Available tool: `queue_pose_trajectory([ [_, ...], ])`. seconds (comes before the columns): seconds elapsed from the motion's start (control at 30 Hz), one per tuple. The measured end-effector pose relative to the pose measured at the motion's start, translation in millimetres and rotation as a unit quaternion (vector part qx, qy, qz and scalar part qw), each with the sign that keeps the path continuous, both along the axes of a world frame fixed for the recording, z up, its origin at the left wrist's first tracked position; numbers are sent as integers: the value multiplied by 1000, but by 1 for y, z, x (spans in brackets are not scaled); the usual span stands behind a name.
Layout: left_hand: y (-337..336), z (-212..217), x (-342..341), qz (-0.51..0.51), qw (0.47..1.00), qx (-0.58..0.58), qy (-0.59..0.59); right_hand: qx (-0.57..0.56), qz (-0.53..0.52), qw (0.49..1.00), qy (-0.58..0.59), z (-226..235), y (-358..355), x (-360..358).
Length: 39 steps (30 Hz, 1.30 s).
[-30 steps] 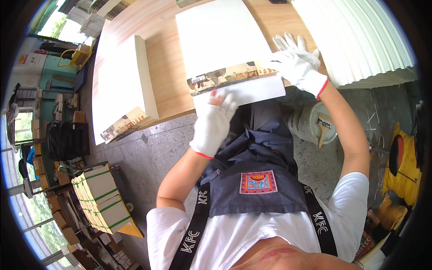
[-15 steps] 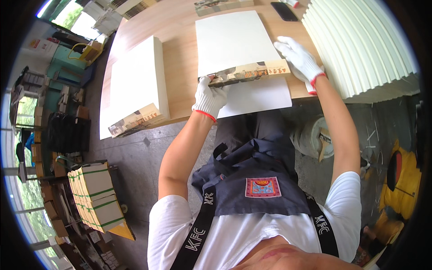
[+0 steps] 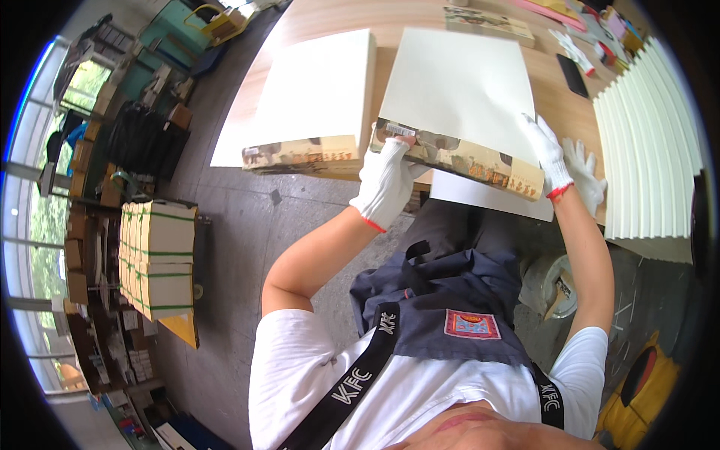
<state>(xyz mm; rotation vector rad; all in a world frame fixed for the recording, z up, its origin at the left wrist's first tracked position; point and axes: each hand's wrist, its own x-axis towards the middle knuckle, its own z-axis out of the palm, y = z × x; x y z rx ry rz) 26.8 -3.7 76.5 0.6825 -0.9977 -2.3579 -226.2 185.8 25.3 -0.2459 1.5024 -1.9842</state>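
A white-topped stack of printed sheets point(image 3: 457, 82) with an illustrated near edge is between my hands, turned slightly and overhanging the table's near side. My left hand point(image 3: 386, 180), in a white knitted glove with a red cuff, is closed on its near left corner, a bare thumb tip against the printed edge. My right hand point(image 3: 546, 154), gloved alike, grips the right side near the front corner; its underside fingers are hidden. Below the stack, a white sheet point(image 3: 487, 196) juts past the table edge. A similar white-topped stack point(image 3: 315, 90) lies to the left.
A spare white glove point(image 3: 585, 172) lies right of my right hand, beside a tall pile of ridged white sheets point(image 3: 649, 150). Farther back are a black phone point(image 3: 572, 75), another glove point(image 3: 574, 51) and a printed stack point(image 3: 487, 26). Green-strapped bundles point(image 3: 157, 259) stand at left.
My right hand has come from beside the stack onto its right edge. The stack now sits turned, its right front corner nearer me. The view has shifted, showing more of the table's right side.
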Motion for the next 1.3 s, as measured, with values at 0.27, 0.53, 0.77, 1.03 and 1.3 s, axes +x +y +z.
queue_pose_trajectory([
  [0.27,-129,33,105,187,935,-302,-27,-135,34,989,41,42,-155,100],
  [0.53,-255,-32,175,124,702,-571,-407,360,174,814,421,35,-261,113],
  [0.77,-260,-27,162,72,738,-546,-389,361,178,790,462,40,-245,102],
  [1.03,-184,54,47,48,673,-725,-140,232,138,854,444,66,-181,126],
  [1.3,72,145,-146,-262,694,-634,219,253,178,851,425,75,-19,132],
])
